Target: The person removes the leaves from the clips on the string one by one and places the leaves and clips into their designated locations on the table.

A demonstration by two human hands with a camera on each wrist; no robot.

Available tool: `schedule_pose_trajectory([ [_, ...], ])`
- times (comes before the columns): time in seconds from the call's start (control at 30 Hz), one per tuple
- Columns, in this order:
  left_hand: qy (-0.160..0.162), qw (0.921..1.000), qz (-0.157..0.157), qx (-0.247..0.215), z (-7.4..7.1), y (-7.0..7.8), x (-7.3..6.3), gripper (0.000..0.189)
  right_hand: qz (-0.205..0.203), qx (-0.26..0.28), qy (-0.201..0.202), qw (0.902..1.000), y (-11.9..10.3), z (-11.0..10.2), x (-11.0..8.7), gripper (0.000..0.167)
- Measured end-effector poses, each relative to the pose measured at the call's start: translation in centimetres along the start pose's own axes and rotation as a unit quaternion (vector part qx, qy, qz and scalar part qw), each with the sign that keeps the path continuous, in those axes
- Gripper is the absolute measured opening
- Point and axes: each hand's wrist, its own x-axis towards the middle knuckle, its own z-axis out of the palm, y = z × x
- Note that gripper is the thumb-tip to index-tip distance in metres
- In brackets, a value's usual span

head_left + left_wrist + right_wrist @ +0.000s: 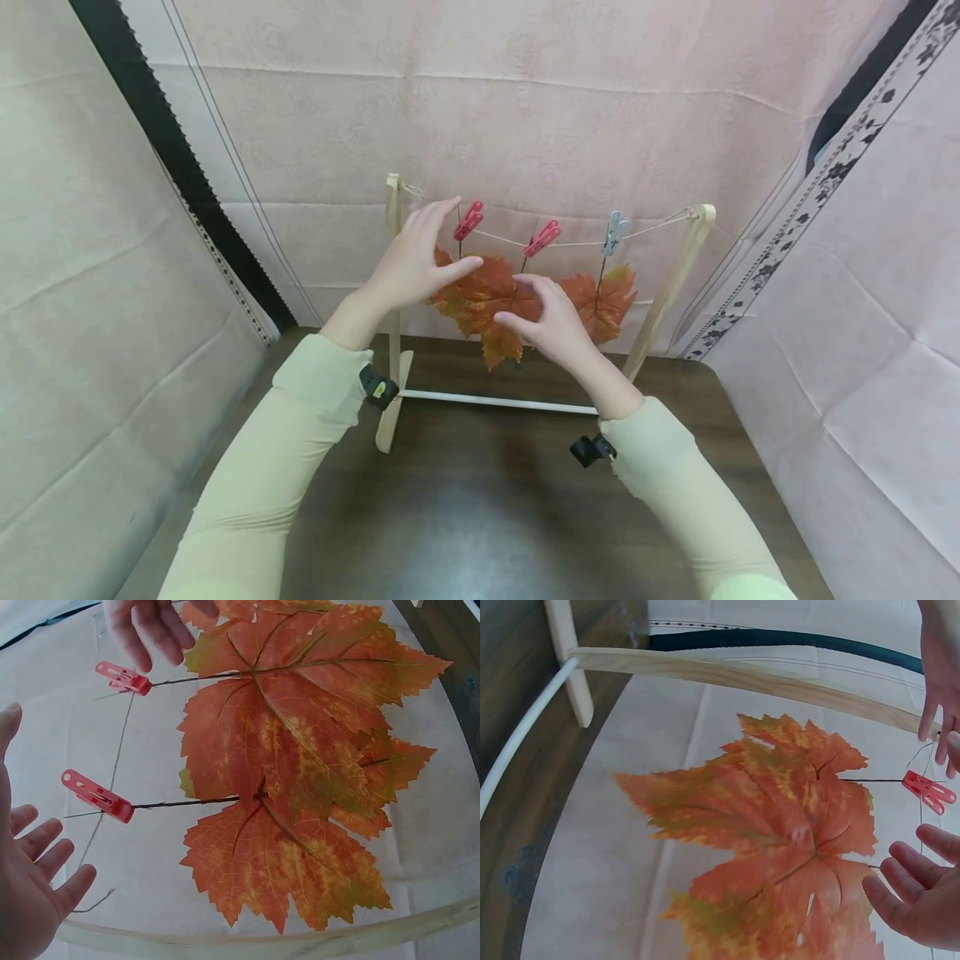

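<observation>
Three orange-red artificial maple leaves hang from a string [577, 243] by their dark stems. Red clothespins clip the left leaf [285, 862] and the middle leaf [300, 712]; a pale blue clothespin [615, 233] clips the right leaf [600, 304]. Beside the left red clothespin [97, 796], my left hand [412, 258] is spread with its fingers apart and nothing in it. My right hand [555, 325] is in front of the middle leaf, below the other red clothespin [542, 238], its fingers loosely bent and holding nothing. Whether it touches the leaf I cannot tell.
The string runs between two wooden posts, the left post [393, 250] and the right post [671, 287]. A white rod [495, 401] joins them low down, above a dark wooden table [450, 500]. Pale cloth [525, 125] surrounds the back and sides.
</observation>
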Motion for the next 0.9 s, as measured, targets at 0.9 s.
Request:
schedule_pose_trajectory([
  [0.9,0.024,0.9931,-0.072,-0.09,1.3,0.3,4.2,0.051,-0.028,0.091,0.028,0.9951,-2.5,4.1,8.1,0.05],
])
